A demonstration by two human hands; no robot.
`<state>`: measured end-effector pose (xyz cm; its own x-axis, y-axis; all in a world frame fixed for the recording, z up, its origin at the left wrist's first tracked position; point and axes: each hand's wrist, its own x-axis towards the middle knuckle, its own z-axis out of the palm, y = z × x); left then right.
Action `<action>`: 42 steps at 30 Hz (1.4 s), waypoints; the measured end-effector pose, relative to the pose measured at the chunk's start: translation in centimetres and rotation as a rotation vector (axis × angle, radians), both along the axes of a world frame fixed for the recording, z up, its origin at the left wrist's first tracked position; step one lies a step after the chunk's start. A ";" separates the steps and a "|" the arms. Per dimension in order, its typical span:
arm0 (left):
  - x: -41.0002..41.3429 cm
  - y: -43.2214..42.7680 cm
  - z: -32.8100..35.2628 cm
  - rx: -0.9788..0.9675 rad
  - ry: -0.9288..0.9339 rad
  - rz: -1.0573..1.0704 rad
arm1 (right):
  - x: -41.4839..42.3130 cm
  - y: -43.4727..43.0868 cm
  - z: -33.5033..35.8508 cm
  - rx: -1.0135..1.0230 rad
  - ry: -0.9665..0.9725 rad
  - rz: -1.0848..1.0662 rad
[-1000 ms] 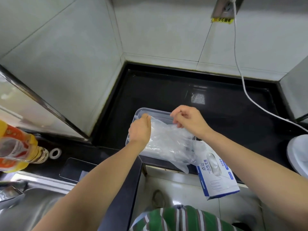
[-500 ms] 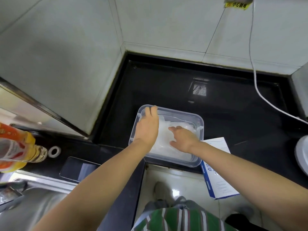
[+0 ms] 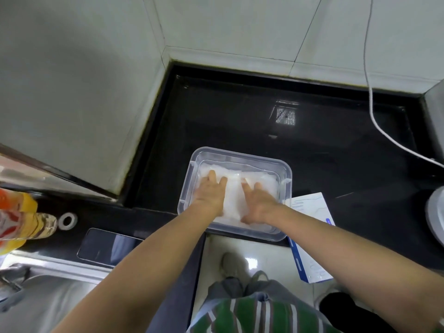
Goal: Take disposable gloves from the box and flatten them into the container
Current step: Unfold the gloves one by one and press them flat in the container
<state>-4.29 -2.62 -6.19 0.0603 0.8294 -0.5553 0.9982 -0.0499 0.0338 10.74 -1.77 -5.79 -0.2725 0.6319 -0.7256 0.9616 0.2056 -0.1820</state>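
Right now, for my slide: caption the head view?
Left hand and right hand press gloves flat inside the clear container.

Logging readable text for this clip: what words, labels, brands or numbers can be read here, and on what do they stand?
Glove box: faint print and a blue mark on its white face, too blurred to read.
Bottle: orange and red label, too blurred to read.
Nothing else shows text, so no word or number is legible.

Gloves (image 3: 260,182) lie in the container (image 3: 287,173); box (image 3: 312,212) just right.
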 end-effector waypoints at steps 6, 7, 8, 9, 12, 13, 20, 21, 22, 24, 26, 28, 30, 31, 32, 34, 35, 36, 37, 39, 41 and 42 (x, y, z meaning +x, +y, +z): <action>-0.1 0.1 -1.2 -0.075 0.003 0.009 | 0.0 0.1 -1.2 0.006 -0.020 0.022; 0.0 0.2 -1.3 -0.075 0.017 0.012 | -0.1 0.2 -1.4 -0.002 -0.019 -0.005; 0.2 0.2 -1.5 -0.078 0.030 0.014 | -0.2 0.2 -1.6 -0.003 -0.018 -0.029; 0.3 0.4 -1.6 -0.078 0.039 0.015 | -0.4 0.1 -1.6 0.007 -0.021 -0.043; 0.5 0.5 -1.5 -0.099 0.065 0.009 | -0.4 0.2 -1.5 -0.002 -0.022 -0.049; 0.5 0.4 -1.4 -0.107 0.066 0.006 | -0.3 0.2 -1.4 -0.025 -0.009 -0.056; 0.9 -0.3 0.7 -0.078 -0.004 0.069 | 0.3 0.2 1.6 0.082 0.096 0.039; 1.5 -0.4 1.4 -0.029 -0.014 0.090 | 0.8 0.0 2.4 0.168 0.163 0.031; 1.8 -0.6 2.0 0.028 -0.029 0.114 | 1.2 0.1 3.0 0.255 0.253 -0.001; 3.0 -1.4 3.2 0.178 -0.088 0.169 | 2.8 -0.2 4.2 0.439 0.443 -0.128; 4.5 -2.4 4.1 0.328 -0.186 0.219 | 5.3 -0.5 5.1 0.600 0.567 -0.292; 6.5 -3.5 4.9 0.434 -0.296 0.246 | 8.3 -0.9 5.3 0.661 0.579 -0.448; 9.0 -4.7 5.9 0.498 -0.397 0.227 | 11.6 -1.8 4.9 0.639 0.482 -0.533; 10.4 -5.4 6.5 0.519 -0.448 0.198 | 13.1 -2.4 4.6 0.601 0.410 -0.552; 11.8 -6.1 7.0 0.526 -0.506 0.159 | 14.5 -3.1 4.2 0.537 0.331 -0.556; 14.5 -7.5 7.5 0.495 -0.608 0.071 | 16.3 -4.6 3.6 0.357 0.176 -0.513; 15.7 -8.0 7.3 0.453 -0.624 0.027 | 16.8 -5.3 3.3 0.276 0.128 -0.483; 16.9 -8.6 7.0 0.387 -0.618 -0.005 | 17.1 -6.2 3.1 0.229 0.104 -0.458; 17.9 -9.2 6.6 0.300 -0.598 -0.007 | 17.3 -7.0 2.8 0.223 0.103 -0.439; 19.0 -10.0 5.5 0.138 -0.559 0.050 | 17.1 -8.1 2.1 0.283 0.119 -0.405; 19.4 -10.6 4.2 0.059 -0.505 0.087 | 16.6 -8.9 1.6 0.342 0.140 -0.367; 19.6 -10.8 3.5 0.028 -0.477 0.087 | 16.5 -9.1 1.4 0.359 0.135 -0.330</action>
